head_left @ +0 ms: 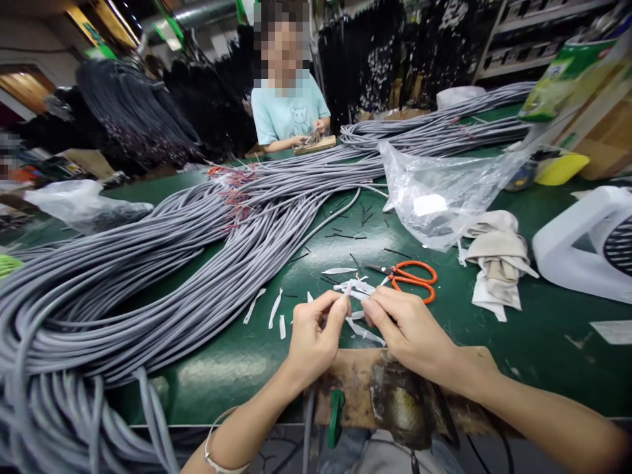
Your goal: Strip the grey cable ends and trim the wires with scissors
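The left hand (320,332) is pinching with thumb against forefinger, and the right hand (405,322) is facing it in a similar pinch. A thin white strip (356,294) is spanning the small gap between the two sets of fingertips; its ends are hiding behind the fingers, so how firmly each is gripping cannot be told. Something so narrow is probably calling for fingertips rather than a full grasp, and both hands are likely staying close together because the piece is short.

Other loose strips (275,308) are lying left of the left hand and beneath both, presumably to be within easy reach. Orange-handled scissors (395,270) are resting just beyond the right hand, handles pointing rightward, which is probably making them handy to pick up. Below the hands, a wooden board (345,375) is sitting at the worktop (222,368) edge, with a dark metal device (405,405) on it. Grey cables (162,263) are sweeping across to the left of and beyond the left hand, apparently leaving the nearer surface for small pieces. Crumpled cloth (496,257) is lying farther right of the right hand.
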The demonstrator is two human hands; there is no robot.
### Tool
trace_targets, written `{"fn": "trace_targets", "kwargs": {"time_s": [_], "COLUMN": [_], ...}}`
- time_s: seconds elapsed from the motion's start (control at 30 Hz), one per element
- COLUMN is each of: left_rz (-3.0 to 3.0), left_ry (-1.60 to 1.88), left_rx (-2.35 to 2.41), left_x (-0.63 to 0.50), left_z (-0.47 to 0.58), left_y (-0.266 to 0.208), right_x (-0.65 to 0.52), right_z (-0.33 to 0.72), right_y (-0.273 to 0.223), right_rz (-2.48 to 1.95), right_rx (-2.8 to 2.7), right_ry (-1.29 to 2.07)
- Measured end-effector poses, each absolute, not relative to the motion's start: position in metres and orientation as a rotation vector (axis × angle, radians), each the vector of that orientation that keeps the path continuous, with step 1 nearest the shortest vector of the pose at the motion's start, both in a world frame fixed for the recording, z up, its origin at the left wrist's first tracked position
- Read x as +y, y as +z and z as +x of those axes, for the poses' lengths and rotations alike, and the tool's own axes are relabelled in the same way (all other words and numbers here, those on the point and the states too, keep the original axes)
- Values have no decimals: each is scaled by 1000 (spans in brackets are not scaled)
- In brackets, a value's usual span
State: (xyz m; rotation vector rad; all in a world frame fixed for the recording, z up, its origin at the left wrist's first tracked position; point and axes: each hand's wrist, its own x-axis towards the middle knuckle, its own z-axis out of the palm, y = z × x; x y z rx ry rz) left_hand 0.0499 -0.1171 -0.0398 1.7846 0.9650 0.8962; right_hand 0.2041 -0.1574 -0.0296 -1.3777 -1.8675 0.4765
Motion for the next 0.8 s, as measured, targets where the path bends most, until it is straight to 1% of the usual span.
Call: {"fn": "trace_targets", "kwargs": {"time_s": [0.17, 0.3, 0.37, 0.43, 0.57, 0.63, 0.73, 0.77, 0.8], "left_rz": [2010, 2261, 2235, 2114, 1854, 1903, 2022, 1996, 1935], "left_ry": [920, 844, 796, 686, 243, 196, 320, 369, 430], "left_rx": [997, 854, 866, 901, 749, 656, 481, 453, 465], "left_x": [-120, -125, -124, -120, -108, -107, -110, -111, -112], "left_z": [54, 57, 55, 51, 42, 40, 41, 41, 42], "left_y": [-37, -38, -37, -34, -22, -18, -18, -19, -21], "right_x": [-153, -151, -153, -155, -154, -150, -143, -141, -140], "right_z": [206, 218, 223, 224, 225, 228, 231, 231, 230], "right_y": [-29, -21, -15, -13, -16, -18, -20, -21, -21], "right_rz": [-1414, -1501, -1477, -1449, -1490, -1489, -1354, -1285, -1236], "right_rx": [-1783, -1636, -1715, -1863, -1944, -1911, -1763, -1694, -1641], "right_ry": [482, 334, 324, 348, 373, 623, 1253, 1385, 1419]}}
